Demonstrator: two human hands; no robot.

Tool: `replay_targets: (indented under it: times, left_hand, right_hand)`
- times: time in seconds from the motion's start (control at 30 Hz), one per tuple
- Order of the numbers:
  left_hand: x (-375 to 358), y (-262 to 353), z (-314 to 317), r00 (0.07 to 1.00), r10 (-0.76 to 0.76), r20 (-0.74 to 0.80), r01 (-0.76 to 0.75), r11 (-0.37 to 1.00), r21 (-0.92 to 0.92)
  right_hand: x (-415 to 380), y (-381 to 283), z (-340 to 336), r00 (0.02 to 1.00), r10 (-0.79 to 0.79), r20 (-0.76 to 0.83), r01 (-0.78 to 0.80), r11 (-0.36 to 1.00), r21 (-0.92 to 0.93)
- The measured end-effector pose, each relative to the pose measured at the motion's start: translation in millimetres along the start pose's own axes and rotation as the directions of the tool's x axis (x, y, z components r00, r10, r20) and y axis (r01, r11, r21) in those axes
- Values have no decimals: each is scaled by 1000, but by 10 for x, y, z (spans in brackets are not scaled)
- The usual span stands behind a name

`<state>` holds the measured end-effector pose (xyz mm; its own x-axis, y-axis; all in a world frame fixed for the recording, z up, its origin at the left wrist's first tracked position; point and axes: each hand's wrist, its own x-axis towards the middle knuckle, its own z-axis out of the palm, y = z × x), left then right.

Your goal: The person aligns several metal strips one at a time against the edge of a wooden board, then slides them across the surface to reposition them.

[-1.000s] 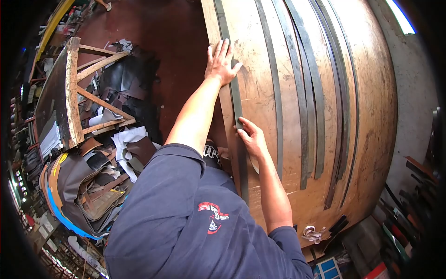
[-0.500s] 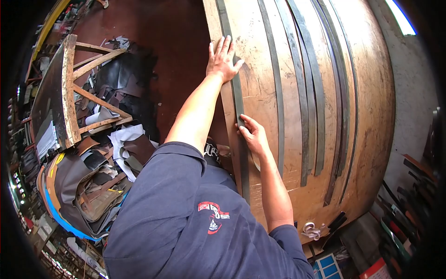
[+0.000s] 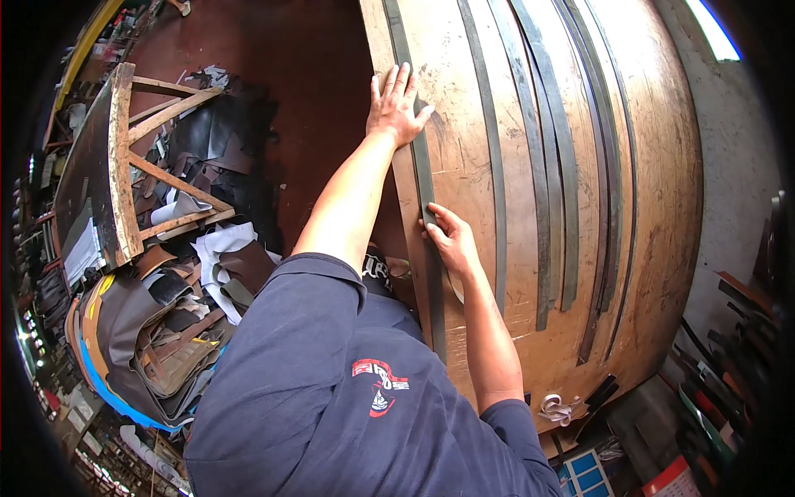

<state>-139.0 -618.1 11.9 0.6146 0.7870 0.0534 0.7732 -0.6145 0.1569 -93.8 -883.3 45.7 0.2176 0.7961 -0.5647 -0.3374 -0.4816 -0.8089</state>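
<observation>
Bench [image 3: 464, 157]: wide bare board between the dark strips [image 3: 542, 166]; passage open there. Strips lie flat, low obstruction. Left hand [image 3: 396, 103] and right hand [image 3: 451, 244] occupy the near-edge strip [image 3: 422, 178]. Off the edge, bare floor [image 3: 281, 99] is open beside the bench; further out, wooden frame [image 3: 132, 166] and leather scraps [image 3: 166, 323] block it.

Over the last second the left hand [image 3: 396, 108], pressed flat on the dark strip [image 3: 422, 186] at the edge of the wooden board [image 3: 464, 157], has slid slightly farther up the strip, away from the body. The right hand [image 3: 450, 240], fingertips on the same strip lower down, has also crept up a little. Since half a second ago, both hands have barely shifted at all.
</observation>
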Motion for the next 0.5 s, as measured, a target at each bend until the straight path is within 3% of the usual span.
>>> replay_targets:
  times: [0.5]
  left_hand:
    - [9, -2, 30, 1000, 29, -4, -29, 999, -26]
  right_hand:
    - [-19, -68, 43, 999, -28, -43, 28, 1000, 4]
